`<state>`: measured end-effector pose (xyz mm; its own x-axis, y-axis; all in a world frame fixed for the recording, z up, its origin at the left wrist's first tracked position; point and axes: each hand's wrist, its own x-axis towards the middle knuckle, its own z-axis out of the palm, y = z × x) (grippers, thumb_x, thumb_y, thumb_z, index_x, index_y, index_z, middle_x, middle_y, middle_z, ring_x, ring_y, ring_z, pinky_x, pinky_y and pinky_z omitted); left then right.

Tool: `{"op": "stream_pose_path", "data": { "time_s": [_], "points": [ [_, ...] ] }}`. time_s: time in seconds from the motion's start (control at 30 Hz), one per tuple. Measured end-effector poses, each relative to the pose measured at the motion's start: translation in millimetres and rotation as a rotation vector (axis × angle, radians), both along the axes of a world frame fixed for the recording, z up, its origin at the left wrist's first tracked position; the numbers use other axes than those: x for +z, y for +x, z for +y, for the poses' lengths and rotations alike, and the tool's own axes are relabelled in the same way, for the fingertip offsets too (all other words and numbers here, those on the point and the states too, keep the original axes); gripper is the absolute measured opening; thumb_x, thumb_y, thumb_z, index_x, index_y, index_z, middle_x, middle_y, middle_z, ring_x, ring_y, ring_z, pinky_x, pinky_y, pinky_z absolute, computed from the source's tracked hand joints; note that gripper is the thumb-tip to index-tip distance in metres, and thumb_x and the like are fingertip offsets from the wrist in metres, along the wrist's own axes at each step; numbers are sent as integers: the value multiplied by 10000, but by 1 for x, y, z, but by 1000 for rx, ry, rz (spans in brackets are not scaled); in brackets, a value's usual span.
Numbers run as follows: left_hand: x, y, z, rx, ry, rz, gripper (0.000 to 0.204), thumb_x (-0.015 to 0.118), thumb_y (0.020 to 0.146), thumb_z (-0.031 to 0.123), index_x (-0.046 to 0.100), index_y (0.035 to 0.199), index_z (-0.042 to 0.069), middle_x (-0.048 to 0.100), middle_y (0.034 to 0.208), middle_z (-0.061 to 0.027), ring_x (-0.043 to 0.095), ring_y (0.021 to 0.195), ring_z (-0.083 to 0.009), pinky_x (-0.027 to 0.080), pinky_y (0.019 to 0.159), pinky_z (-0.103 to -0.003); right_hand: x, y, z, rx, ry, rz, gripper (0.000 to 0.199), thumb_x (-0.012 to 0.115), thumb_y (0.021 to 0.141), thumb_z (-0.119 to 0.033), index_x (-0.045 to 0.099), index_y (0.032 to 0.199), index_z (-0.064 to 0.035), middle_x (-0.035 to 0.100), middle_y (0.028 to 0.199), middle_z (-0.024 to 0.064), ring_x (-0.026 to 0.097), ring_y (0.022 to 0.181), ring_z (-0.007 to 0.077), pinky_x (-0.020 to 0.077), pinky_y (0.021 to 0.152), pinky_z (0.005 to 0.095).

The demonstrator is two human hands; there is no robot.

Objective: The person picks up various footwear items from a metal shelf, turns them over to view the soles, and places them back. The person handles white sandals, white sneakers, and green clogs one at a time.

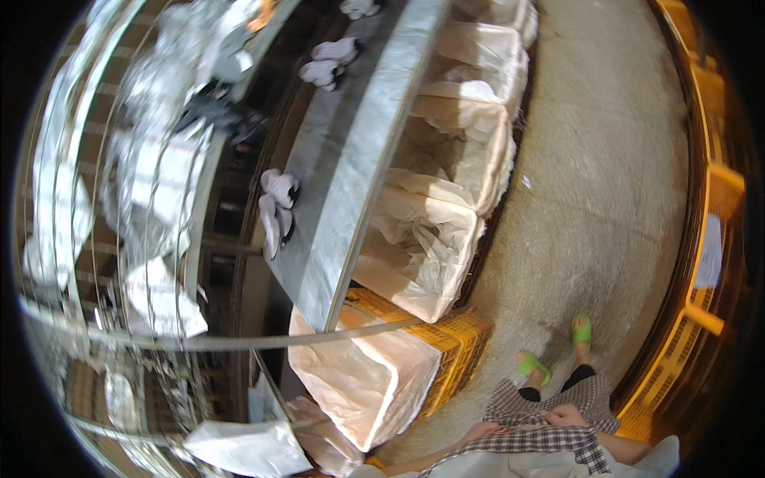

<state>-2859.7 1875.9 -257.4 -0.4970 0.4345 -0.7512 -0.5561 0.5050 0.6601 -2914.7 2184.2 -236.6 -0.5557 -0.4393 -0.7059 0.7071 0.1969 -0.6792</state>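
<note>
My right hand (564, 414) is closed in front of my waist, against the checked cloth (522, 440) that I wear. Whether its fingers grip a fold of that cloth or something small is hidden. To its left my left hand (480, 432) rests low at the cloth's edge. Its fingers are partly covered and blurred, so their pose does not show. Just ahead and left of the left hand stands a yellow crate (462, 350), next to a pale lined bin (410, 382).
Several lined bins (456, 295) line the left of the concrete aisle (598, 151). Above them runs a grey metal shelf (339, 215) bearing white shoes (280, 187). A wire rack (159, 344) with plastic-wrapped goods is farther left. Yellow crates (677, 350) border the right side.
</note>
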Motion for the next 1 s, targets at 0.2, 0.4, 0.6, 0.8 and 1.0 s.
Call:
{"op": "stream_pose_path", "data": {
  "time_s": [0.2, 0.4, 0.6, 0.8, 1.0],
  "points": [
    [20, -14, 15, -37, -98, 326, 350, 469, 912, 343, 614, 893, 25, 616, 799, -157, 598, 778, -261, 457, 697, -350, 16, -34, -3, 42, 21, 87, 391, 642, 859, -204, 537, 565, 30, 495, 510, 56, 464, 504, 107, 418, 527, 288],
    [42, -14, 18, 323, -63, 518, 400, 477, 917, 383, 606, 882, 6, 611, 798, -174, 595, 740, -274, 459, 694, -362, 40, -74, -31, 145, 170, 339, 199, 658, 822, -175, 575, 903, -13, 543, 668, 35, 518, 634, 102, 452, 619, 267],
    [62, -4, -13, 504, -113, 391, 429, 468, 925, 403, 618, 878, 5, 617, 777, -164, 571, 691, -260, 463, 703, -343, 75, -120, -107, 296, 104, 866, 244, 660, 800, -153, 568, 978, -12, 598, 742, 53, 574, 627, 137, 467, 569, 283],
    [91, 8, -48, 566, -62, 501, 437, 455, 924, 409, 636, 923, 11, 643, 831, -166, 601, 740, -279, 468, 726, -351, 133, -119, -185, 398, 189, 933, 234, 620, 828, -221, 594, 972, -38, 602, 601, 67, 591, 547, 182, 458, 536, 312],
    [89, 13, -84, 523, -33, 484, 441, 459, 919, 409, 643, 928, 8, 641, 905, -187, 617, 835, -289, 474, 759, -352, 152, -88, -225, 573, 324, 1198, 252, 646, 802, -259, 615, 967, -71, 614, 633, 72, 613, 585, 239, 473, 551, 350]
  ]
}}
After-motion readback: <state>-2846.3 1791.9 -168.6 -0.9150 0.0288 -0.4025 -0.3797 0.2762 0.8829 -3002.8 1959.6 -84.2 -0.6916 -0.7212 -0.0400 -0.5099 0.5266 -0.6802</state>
